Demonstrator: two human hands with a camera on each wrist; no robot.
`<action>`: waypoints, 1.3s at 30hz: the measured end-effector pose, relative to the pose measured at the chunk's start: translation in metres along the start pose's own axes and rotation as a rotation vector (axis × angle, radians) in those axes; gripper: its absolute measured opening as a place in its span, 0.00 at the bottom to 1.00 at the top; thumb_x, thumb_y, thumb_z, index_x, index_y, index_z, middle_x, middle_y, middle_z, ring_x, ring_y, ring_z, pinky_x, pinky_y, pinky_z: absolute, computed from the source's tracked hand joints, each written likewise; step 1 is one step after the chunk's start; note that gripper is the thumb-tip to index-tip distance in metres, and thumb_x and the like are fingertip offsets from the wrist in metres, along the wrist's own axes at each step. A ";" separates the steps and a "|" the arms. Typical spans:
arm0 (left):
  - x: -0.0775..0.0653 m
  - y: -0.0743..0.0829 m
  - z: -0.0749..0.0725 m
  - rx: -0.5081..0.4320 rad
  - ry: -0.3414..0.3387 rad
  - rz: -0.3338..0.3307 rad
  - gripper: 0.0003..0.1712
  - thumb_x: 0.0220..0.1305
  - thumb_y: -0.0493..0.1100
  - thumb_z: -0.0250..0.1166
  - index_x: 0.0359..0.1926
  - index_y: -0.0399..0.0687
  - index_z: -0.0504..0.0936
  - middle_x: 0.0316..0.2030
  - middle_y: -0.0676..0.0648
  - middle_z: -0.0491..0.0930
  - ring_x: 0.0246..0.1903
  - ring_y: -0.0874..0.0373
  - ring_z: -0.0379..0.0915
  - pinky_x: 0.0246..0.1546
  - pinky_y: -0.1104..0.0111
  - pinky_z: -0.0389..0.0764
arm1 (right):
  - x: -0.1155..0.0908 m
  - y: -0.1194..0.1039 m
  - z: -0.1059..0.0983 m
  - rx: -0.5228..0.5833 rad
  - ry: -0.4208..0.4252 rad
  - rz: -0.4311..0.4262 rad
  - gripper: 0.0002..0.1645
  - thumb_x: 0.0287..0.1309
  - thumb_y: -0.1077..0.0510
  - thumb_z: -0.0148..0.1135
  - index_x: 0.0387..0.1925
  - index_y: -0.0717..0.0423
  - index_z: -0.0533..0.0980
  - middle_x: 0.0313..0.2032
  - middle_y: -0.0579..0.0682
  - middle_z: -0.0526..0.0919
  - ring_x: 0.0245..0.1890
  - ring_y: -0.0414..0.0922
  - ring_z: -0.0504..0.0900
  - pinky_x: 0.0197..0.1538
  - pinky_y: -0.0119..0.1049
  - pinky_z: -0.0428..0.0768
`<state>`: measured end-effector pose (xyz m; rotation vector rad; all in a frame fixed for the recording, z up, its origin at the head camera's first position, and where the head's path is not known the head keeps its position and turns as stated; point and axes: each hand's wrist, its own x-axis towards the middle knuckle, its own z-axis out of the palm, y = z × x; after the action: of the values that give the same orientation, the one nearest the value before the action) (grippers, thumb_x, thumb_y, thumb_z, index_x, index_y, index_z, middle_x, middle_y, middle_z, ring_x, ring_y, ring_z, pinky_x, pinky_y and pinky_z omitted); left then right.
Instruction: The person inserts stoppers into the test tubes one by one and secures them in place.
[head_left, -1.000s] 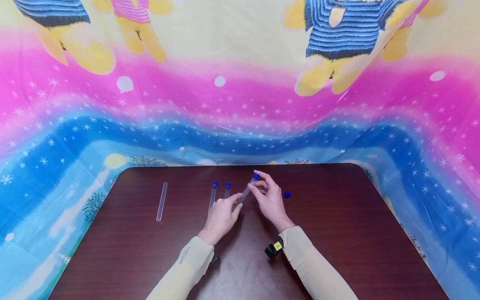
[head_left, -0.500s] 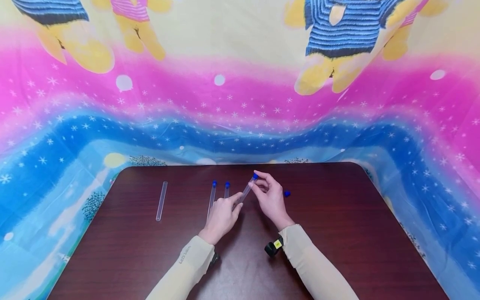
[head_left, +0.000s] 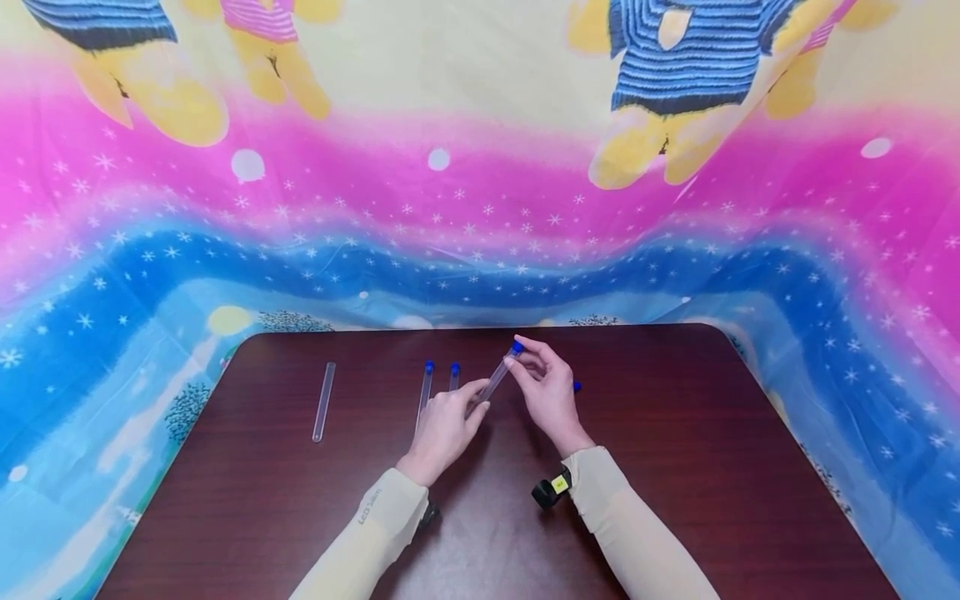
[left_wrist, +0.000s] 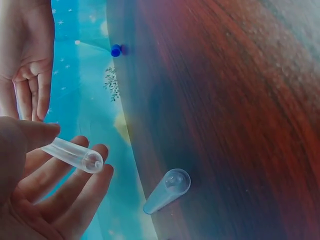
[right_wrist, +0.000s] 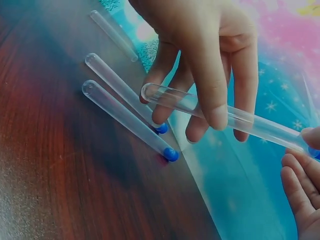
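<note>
A clear plastic test tube [head_left: 495,380] with a blue cap [head_left: 517,346] slants above the table between both hands. My left hand [head_left: 444,427] pinches its lower part between thumb and fingers; its rounded end [left_wrist: 92,162] points at the left wrist camera. At the other end my right hand [head_left: 553,398] grips the capped top, thumb and fingertips around the cap. The right wrist view shows the cap [right_wrist: 314,152] partly covered by the right thumb. Just left of my left hand, two capped test tubes [right_wrist: 130,125] lie side by side, partly hidden in the head view.
An uncapped test tube [head_left: 324,402] lies farther left on the dark wooden table [head_left: 247,500]. A loose blue cap [head_left: 577,387] peeks out behind my right hand. A colourful printed cloth [head_left: 480,208] hangs behind the table's far edge.
My right hand has shifted slightly right and away from me, with the tube's capped end moving along. It now covers part of the loose cap. My left hand has followed a little.
</note>
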<state>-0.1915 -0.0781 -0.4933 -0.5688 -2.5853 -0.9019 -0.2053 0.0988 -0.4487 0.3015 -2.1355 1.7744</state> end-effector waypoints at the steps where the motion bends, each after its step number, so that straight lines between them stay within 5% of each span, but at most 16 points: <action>1: 0.000 -0.001 0.000 -0.002 0.004 0.005 0.21 0.64 0.40 0.73 0.58 0.51 0.84 0.37 0.51 0.89 0.27 0.58 0.83 0.21 0.66 0.75 | 0.001 0.006 0.000 0.003 0.003 0.000 0.22 0.65 0.65 0.68 0.60 0.60 0.79 0.42 0.61 0.87 0.44 0.55 0.87 0.50 0.38 0.81; 6: -0.001 -0.005 0.002 -0.026 0.018 0.021 0.24 0.63 0.39 0.74 0.60 0.51 0.83 0.37 0.50 0.89 0.27 0.59 0.83 0.23 0.66 0.76 | 0.008 0.036 -0.001 0.024 0.015 -0.012 0.23 0.65 0.57 0.70 0.61 0.48 0.80 0.42 0.51 0.88 0.43 0.46 0.87 0.49 0.35 0.81; 17: 0.002 0.001 -0.001 -0.066 0.064 0.057 0.24 0.62 0.35 0.73 0.60 0.48 0.84 0.35 0.48 0.89 0.26 0.58 0.83 0.23 0.68 0.77 | 0.006 0.031 0.010 0.156 -0.039 -0.005 0.29 0.67 0.63 0.66 0.67 0.46 0.71 0.45 0.55 0.88 0.41 0.51 0.88 0.47 0.50 0.83; 22: 0.002 0.002 -0.002 -0.055 0.063 0.042 0.23 0.62 0.36 0.73 0.59 0.48 0.84 0.34 0.48 0.89 0.25 0.58 0.83 0.23 0.68 0.77 | 0.006 0.031 0.013 0.193 -0.051 -0.014 0.33 0.64 0.69 0.66 0.68 0.53 0.68 0.44 0.62 0.86 0.39 0.58 0.88 0.45 0.56 0.82; 30: 0.002 0.002 -0.002 -0.068 0.059 0.041 0.23 0.63 0.36 0.73 0.59 0.47 0.85 0.36 0.48 0.89 0.26 0.61 0.83 0.23 0.70 0.76 | 0.006 0.011 0.011 0.246 -0.059 -0.013 0.32 0.62 0.76 0.64 0.65 0.66 0.67 0.42 0.72 0.84 0.39 0.66 0.86 0.43 0.50 0.84; 39: 0.003 0.002 -0.001 -0.079 0.071 0.061 0.23 0.62 0.35 0.73 0.59 0.48 0.85 0.36 0.49 0.89 0.25 0.61 0.83 0.22 0.70 0.75 | 0.005 -0.003 0.008 0.249 -0.044 -0.004 0.28 0.63 0.75 0.64 0.63 0.67 0.70 0.42 0.73 0.84 0.39 0.65 0.87 0.44 0.54 0.82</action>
<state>-0.1929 -0.0767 -0.4907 -0.6218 -2.4648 -0.9897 -0.2092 0.0903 -0.4451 0.4105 -1.9403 2.0516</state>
